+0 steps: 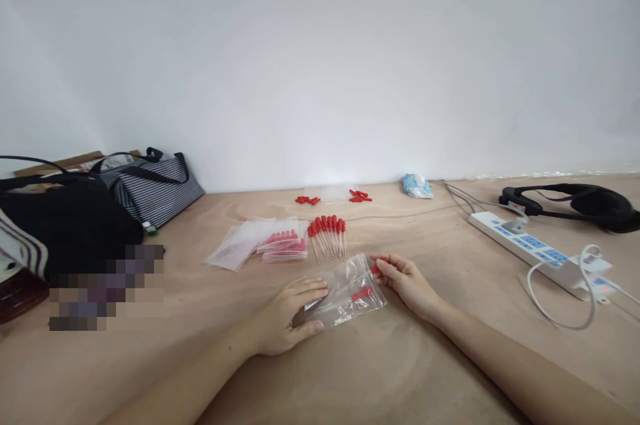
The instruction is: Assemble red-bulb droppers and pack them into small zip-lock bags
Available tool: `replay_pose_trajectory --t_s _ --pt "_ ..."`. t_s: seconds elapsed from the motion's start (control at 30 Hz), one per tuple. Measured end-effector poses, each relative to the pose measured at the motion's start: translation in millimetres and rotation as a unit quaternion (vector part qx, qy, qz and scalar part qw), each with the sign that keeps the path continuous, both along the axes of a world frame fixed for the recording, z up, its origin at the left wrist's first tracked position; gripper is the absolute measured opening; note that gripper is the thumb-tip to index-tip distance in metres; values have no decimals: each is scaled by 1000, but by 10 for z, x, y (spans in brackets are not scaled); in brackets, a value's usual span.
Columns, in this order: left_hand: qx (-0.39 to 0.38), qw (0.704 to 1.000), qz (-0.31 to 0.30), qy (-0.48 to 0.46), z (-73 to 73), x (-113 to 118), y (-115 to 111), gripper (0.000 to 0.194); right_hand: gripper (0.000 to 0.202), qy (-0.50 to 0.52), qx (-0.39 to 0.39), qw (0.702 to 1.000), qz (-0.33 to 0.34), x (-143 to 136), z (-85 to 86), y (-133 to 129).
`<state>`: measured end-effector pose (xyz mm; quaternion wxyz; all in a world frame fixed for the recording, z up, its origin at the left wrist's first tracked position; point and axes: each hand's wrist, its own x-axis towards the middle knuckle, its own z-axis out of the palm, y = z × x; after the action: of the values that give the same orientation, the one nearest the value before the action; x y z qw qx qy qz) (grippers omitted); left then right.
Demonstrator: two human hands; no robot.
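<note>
My left hand (295,315) holds the left end of a clear plastic bag (345,305), its thumb and fingers at the bag's edge. Inside the bag, near its right end, lie red-topped pieces (362,293). At the bag's upper right corner, my right hand (400,276) pinches a red-topped piece (376,269); whether that piece is inside the bag I cannot tell. Just beyond the bag, several red-topped droppers (327,228) are fanned out on the table. Left of them is a pile of clear bags (245,241), some with red-topped pieces inside.
More red pieces (360,196) lie near the wall. A blue and white packet (417,185), a power strip (530,245) with cables and a black headset (575,205) are at the right. A striped bag (157,188) and a black bag (70,225) stand at the left.
</note>
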<state>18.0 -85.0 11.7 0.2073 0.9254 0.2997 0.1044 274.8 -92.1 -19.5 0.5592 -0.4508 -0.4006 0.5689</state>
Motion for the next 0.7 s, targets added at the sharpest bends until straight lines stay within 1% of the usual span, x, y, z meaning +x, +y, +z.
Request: replay_pose_trajectory --t_s 0.07,0.17,0.23,0.33,0.43,0.57,0.6,0.63,0.67,0.7 --pt "3 1000 -5 -2 -3 5 -2 48 43 -39 5 999 15 9 15 -5" --pt "9 1000 1 -13 -1 10 -7 46 48 -66 11 998 12 3 30 -14" --pt "10 1000 1 -16 -4 11 -6 47 46 -80 11 997 18 -4 24 -9" --pt "5 1000 -3 -22 -18 9 3 50 38 -118 26 991 65 -2 -2 6" --pt "-1 1000 -6 -30 -31 5 12 51 33 -190 56 973 120 15 -8 -6" --pt "-8 999 -5 -35 -36 -4 15 51 27 -272 126 932 203 67 28 -45" --pt "-9 999 -3 -36 -35 -6 14 50 26 -277 128 929 209 85 35 -33" --pt "-10 999 -2 -35 -34 -7 14 50 25 -278 116 932 202 102 38 -3" --pt "-9 999 -3 -35 -31 -6 13 49 24 -276 92 940 179 116 40 50" --pt "-9 999 -3 -35 -27 -5 12 48 24 -275 62 949 142 123 39 126"
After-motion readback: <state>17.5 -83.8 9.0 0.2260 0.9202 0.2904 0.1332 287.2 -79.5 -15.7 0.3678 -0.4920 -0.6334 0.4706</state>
